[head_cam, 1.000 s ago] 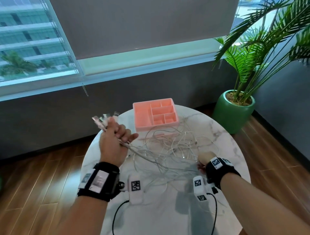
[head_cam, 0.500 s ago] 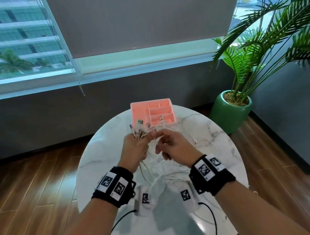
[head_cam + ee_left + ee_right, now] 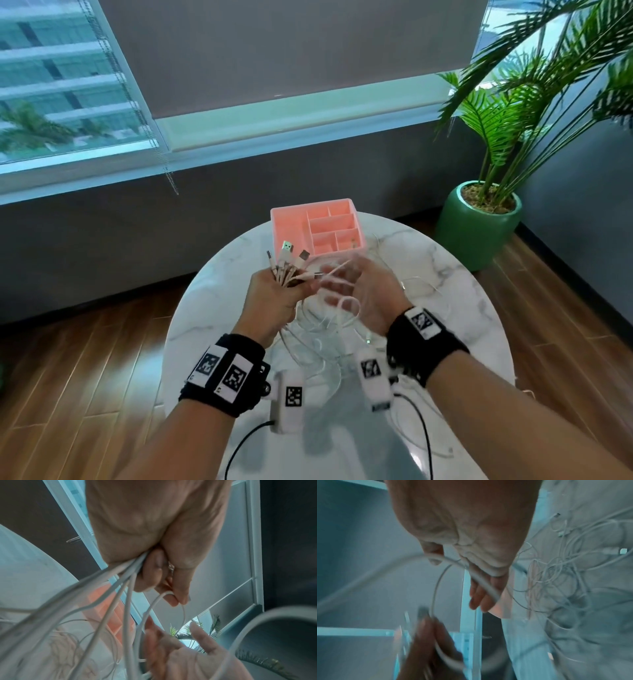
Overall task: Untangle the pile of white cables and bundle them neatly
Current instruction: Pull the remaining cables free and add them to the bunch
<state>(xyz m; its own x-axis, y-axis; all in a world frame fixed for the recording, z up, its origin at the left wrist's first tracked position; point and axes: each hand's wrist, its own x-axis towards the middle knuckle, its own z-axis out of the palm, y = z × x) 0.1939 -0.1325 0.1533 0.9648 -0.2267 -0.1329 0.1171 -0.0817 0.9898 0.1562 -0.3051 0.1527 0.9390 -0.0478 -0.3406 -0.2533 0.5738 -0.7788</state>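
Note:
My left hand [image 3: 274, 294] is fisted round a bunch of white cables, their plug ends [image 3: 289, 263] fanning upward above the round marble table [image 3: 445, 274]. In the left wrist view the strands [image 3: 120, 588] run down out of the left hand [image 3: 145, 534]. Just to its right is my right hand [image 3: 363, 291], blurred by motion, fingers fairly straight, with white loops draped over them. The right wrist view shows one cable [image 3: 481, 580] lying across the extended fingers [image 3: 479, 601] of the right hand [image 3: 471, 527]. Loose tangled cables [image 3: 329, 329] hang down to the table.
A pink divided organizer tray [image 3: 318, 229] sits at the table's far edge, just beyond the hands. A green pot with a palm [image 3: 479, 222] stands on the wooden floor at the right. More tangled cable [image 3: 565, 574] is spread over the tabletop.
My left hand carried the plug ends from the upper left to the centre. My right hand rose from the pile on the table to meet it and now moves with loops over its fingers.

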